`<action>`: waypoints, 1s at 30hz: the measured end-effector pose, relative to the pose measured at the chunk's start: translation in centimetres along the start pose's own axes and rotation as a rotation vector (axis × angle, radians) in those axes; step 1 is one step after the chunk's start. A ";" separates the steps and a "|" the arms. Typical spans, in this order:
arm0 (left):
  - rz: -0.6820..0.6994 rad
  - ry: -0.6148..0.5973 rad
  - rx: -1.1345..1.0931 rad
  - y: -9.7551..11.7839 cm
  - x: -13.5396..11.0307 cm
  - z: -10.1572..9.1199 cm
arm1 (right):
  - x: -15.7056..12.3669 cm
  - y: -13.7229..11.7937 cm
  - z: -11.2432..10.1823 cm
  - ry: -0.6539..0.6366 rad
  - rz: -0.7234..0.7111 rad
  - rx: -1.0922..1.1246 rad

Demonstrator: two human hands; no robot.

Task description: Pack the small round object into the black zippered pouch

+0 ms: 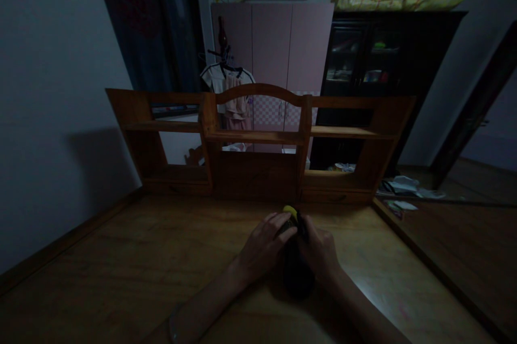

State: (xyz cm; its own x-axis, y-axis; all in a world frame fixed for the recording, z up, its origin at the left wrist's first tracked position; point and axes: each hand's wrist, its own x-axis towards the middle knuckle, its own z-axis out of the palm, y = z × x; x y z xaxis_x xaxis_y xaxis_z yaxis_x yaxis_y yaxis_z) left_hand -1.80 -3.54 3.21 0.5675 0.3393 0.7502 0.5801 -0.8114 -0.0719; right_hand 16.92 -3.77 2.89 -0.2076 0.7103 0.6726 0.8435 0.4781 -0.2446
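Observation:
A dark, elongated, shoe-like object (299,280) rests on the wooden surface in front of me, its rounded end towards me. At its far end a bright yellow part (290,210) shows between my hands. My left hand (267,240) is closed over the upper left side of the object, fingers bent across it. From the right, my right hand (321,250) grips a black part near the yellow piece, fingers curled. Dim light and the hands hide most of the object's middle, so its exact kind is unclear.
Beyond the wooden surface (161,258) stands a wooden shelf unit (258,137) with open compartments. A white wall (56,118) borders the left. Along the right runs a raised wooden edge (428,258). Farther back are a pink wardrobe (271,48) and a dark cabinet (420,58).

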 end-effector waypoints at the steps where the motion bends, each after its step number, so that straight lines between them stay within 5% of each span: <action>1: -0.007 -0.003 -0.018 0.0 0.0 0.0 | 0.0 0.0 0.0 -0.001 -0.001 0.003; 10: -0.018 0.066 -0.057 -0.1 0.2 -0.1 | 0.0 -0.2 0.0 0.017 -0.040 -0.024; 30: -0.011 -0.015 -0.028 -0.4 0.0 -0.6 | 0.0 -0.2 0.1 0.003 -0.037 -0.053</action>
State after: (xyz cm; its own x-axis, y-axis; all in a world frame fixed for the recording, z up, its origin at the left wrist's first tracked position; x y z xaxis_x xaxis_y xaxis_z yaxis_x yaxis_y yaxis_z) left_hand -2.37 -3.52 3.68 0.5699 0.3547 0.7412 0.5695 -0.8207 -0.0451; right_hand 16.75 -3.83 2.85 -0.2375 0.6914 0.6823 0.8606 0.4755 -0.1823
